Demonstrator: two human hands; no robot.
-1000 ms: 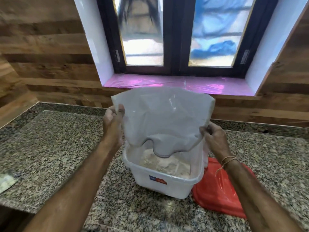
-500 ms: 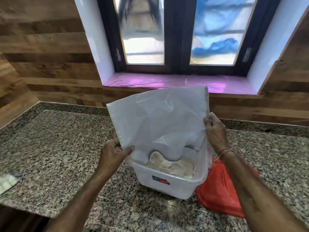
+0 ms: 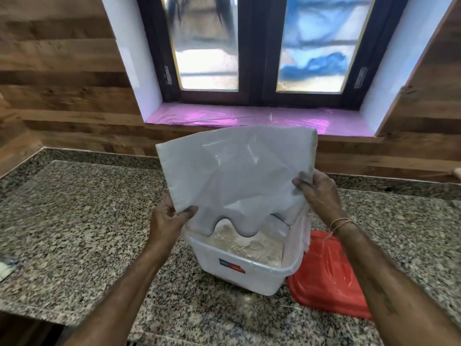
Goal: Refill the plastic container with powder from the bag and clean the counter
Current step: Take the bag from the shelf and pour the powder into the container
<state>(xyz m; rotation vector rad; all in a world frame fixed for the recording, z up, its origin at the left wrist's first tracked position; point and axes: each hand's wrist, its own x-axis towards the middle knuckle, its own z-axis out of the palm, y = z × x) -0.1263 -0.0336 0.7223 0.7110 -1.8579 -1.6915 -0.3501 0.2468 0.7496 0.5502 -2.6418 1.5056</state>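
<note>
Head view: both hands, left hand (image 3: pixel 167 221) and right hand (image 3: pixel 318 189), pinch the upended bag (image 3: pixel 237 176), mouth down over the container (image 3: pixel 239 265); seemingly almost empty.

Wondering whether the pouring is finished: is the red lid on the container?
No, the lid lies on the counter beside the open container.

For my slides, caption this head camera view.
Left hand and right hand hold a plastic bag mouth-down over the container of powder, red lid beside it.
</note>
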